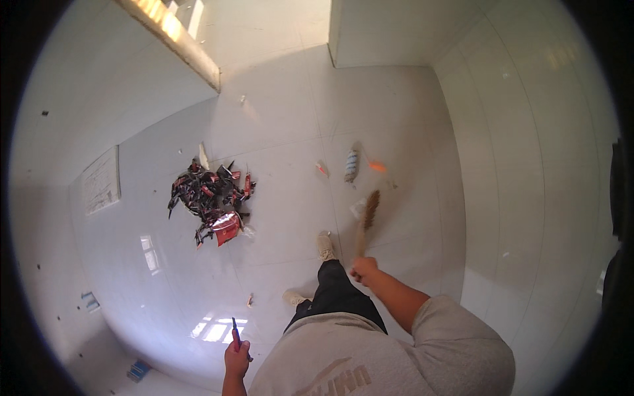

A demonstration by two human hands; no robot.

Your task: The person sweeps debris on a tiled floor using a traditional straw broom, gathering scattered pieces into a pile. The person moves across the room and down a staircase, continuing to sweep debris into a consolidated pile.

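My right hand (pixel 364 269) is closed round the pale handle of a brush (pixel 368 218) with brown bristles. The brush points away from me, over the tiled floor. Just beyond it lie a blue-and-white striped roll-like item (pixel 351 166), an orange scrap (pixel 378 167) and a small red-and-white scrap (pixel 321 169). A whitish, see-through scrap (pixel 358 208) lies beside the bristles. Low on the left, my left hand (pixel 237 360) grips a slim dark and red tool (pixel 235 333); its exact kind is unclear. Farther off to the left, black and red wrappers (pixel 211 195) form a heap on the floor.
White walls stand left and right (pixel 528 165), with an opening at the far side. A pale panel (pixel 102 181) is at the left wall. One small scrap (pixel 249 300) lies near my left foot. A blue item (pixel 138 371) is at the lower left.
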